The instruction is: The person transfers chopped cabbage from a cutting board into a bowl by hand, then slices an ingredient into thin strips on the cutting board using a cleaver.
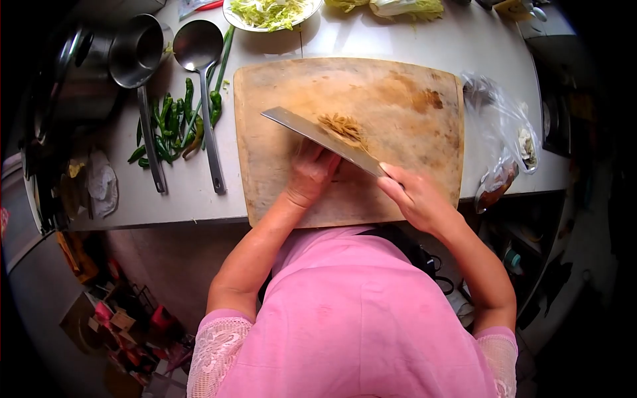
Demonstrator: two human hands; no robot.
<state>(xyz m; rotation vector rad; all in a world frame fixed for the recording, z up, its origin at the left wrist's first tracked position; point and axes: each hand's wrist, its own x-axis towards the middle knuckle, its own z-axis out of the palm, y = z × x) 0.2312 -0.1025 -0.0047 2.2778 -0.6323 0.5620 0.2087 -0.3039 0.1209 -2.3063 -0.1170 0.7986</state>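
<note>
My right hand (413, 197) is closed round the handle of a cleaver (318, 137), whose broad blade slants across the wooden cutting board (285, 83). Behind the blade, on my side, my left hand (313, 171) rests low over the board with its fingers curled in towards the steel. Whatever lies beneath those fingers is hidden by the hand and the blade. A small heap of thin brown shreds (340, 127) lies just beyond the blade, close against its far face.
Left of the board lie green peppers (174, 126), a ladle (199, 46) and a deeper long-handled scoop (137, 53). A plate of shredded cabbage (272, 14) and cabbage pieces (406, 8) stand at the back. A clear plastic bag (501, 123) lies on the right.
</note>
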